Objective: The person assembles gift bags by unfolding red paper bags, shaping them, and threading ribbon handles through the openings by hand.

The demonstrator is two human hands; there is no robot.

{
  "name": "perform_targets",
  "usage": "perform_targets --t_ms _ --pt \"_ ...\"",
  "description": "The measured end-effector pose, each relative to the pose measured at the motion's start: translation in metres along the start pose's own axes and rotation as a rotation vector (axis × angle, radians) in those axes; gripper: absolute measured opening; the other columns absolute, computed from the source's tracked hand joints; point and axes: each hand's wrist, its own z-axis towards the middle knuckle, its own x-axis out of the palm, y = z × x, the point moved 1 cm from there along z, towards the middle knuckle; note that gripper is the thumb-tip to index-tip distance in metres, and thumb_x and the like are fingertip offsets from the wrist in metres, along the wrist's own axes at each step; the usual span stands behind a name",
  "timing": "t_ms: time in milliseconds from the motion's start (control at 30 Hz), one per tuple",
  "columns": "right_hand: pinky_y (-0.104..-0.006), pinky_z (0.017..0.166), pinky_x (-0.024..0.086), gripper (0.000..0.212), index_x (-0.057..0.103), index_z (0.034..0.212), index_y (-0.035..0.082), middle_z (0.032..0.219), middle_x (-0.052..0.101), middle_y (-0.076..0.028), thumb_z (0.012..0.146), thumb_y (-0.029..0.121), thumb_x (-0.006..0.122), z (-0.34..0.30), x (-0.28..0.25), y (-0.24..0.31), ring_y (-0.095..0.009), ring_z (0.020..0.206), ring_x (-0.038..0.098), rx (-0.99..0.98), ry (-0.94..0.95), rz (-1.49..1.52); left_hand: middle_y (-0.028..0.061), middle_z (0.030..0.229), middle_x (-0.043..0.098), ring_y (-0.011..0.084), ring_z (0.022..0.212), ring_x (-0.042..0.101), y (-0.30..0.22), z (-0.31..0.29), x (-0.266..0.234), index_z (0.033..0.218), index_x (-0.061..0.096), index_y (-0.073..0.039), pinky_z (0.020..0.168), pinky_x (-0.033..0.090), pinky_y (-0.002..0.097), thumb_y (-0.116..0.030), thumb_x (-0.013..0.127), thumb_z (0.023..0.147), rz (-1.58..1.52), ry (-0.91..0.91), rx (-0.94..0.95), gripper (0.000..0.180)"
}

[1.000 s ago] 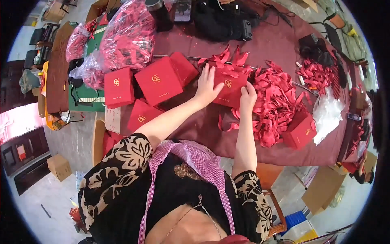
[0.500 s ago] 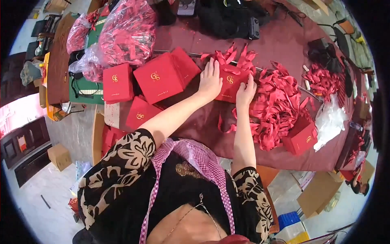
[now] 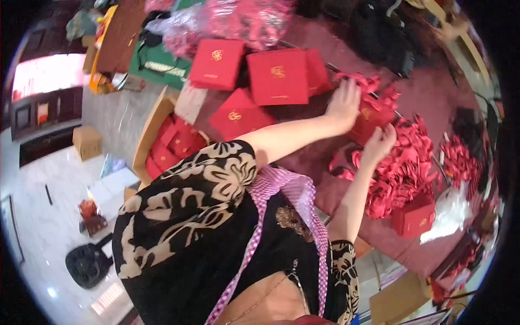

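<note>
A small red gift box [image 3: 364, 123] with a gold emblem lies on the table between my two hands, with red ribbon at its far end. Along its left edge my left hand [image 3: 345, 108] rests with the fingers stretched out, touching it. My right hand [image 3: 380, 142] has its fingers curled at the box's right edge, partly hiding it. Just right of that hand spreads a heap of loose red ribbons [image 3: 406, 168]. Several finished-looking red boxes, such as a large box [image 3: 279, 77] and a box lying tilted [image 3: 241, 116], are to the left.
A clear plastic bag of red ribbons [image 3: 246, 24] sits at the back. Another red box [image 3: 413, 218] and a white plastic bag [image 3: 449, 216] stand at the right. A carton [image 3: 149, 130] of red boxes is at the table's left edge. A black bag [image 3: 379, 38] lies far right.
My view has turned to the left, so the table, hands and boxes appear shifted right. Both hands stay at the same small red box, with little visible change in their hold.
</note>
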Motion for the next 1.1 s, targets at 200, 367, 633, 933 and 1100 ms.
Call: perform_targets --t_ms 200,367,633,933,1100 --pt "-0.0351 0.087 0.046 0.031 0.054 0.115 -0.004 0.113 0.055 -0.016 0.086 0.002 0.061 -0.086 -0.035 0.056 -0.026 0.100 0.055 -0.098 0.141 -0.109 0.0230 0.125 0.048 0.0352 0.118 0.046 -0.013 -0.075 -0.110 0.115 0.052 0.007 0.098 0.038 0.0427 -0.019 0.061 0.082 -0.437 0.008 0.340 0.042" --pt "-0.0441 0.091 0.040 0.044 0.055 0.115 -0.002 0.110 0.055 -0.020 0.079 0.018 0.071 -0.148 -0.029 0.047 -0.036 0.105 0.051 -0.140 0.356 -0.383 0.0147 0.090 0.058 0.0330 0.088 0.057 0.080 -0.139 -0.188 0.089 0.059 -0.002 0.078 0.045 0.0424 -0.015 0.060 0.082 -0.330 -0.091 0.261 0.014" --pt "-0.0429 0.081 0.041 0.011 0.060 0.092 0.006 0.092 0.059 -0.013 0.082 0.012 0.060 -0.170 -0.026 0.032 -0.032 0.089 0.054 -0.208 0.405 -0.469 0.0186 0.100 0.055 0.0370 0.093 0.053 0.211 -0.206 -0.203 0.105 0.057 0.001 0.081 0.045 0.0457 -0.032 0.069 0.078 0.192 -0.175 -0.309 0.044" --pt "-0.0430 0.083 0.041 0.027 0.058 0.108 0.007 0.103 0.058 -0.011 0.081 0.010 0.060 -0.203 -0.023 0.063 -0.030 0.098 0.053 -0.384 0.531 -0.486 0.0140 0.094 0.056 0.0340 0.090 0.054 0.214 -0.201 -0.179 0.099 0.059 -0.005 0.077 0.046 0.0437 -0.027 0.075 0.069 0.181 -0.164 -0.259 0.040" --pt "-0.0430 0.087 0.039 0.032 0.058 0.109 0.007 0.107 0.057 -0.011 0.077 0.013 0.065 -0.215 -0.031 0.065 -0.031 0.101 0.052 -0.421 0.485 -0.463 0.0140 0.090 0.058 0.0337 0.086 0.056 0.213 -0.194 -0.176 0.093 0.058 -0.007 0.074 0.046 0.0442 -0.022 0.077 0.068 0.148 -0.176 -0.221 0.035"
